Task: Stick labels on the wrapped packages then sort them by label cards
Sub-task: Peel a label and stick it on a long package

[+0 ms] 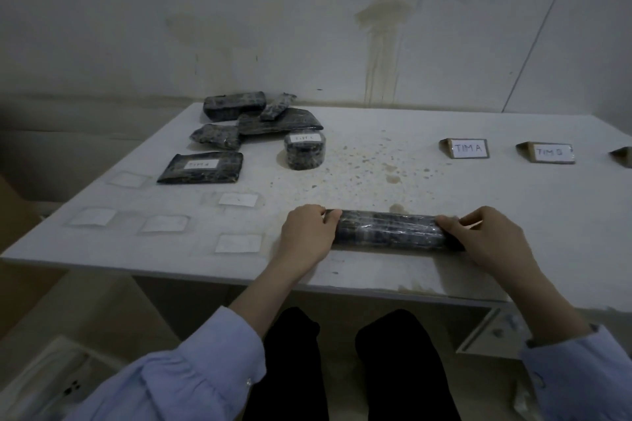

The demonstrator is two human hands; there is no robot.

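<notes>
A long dark wrapped roll package (390, 231) lies across the near edge of the white table (444, 188). My left hand (307, 232) grips its left end and my right hand (485, 237) grips its right end. No label shows on its top. Several loose white labels lie to the left, such as one label (238, 243) close to my left hand. At the back left sit a flat package marked TIM A (201, 167), a round labelled package (305, 150) and an unlabelled pile (253, 116). Label cards TIM A (468, 148) and TIM B (551, 153) stand at the right.
A third card (623, 155) is cut off by the right edge of view. The wall rises right behind the table. Brown stains speckle the table's middle. My legs are under the front edge, and a box (51, 372) stands on the floor at lower left.
</notes>
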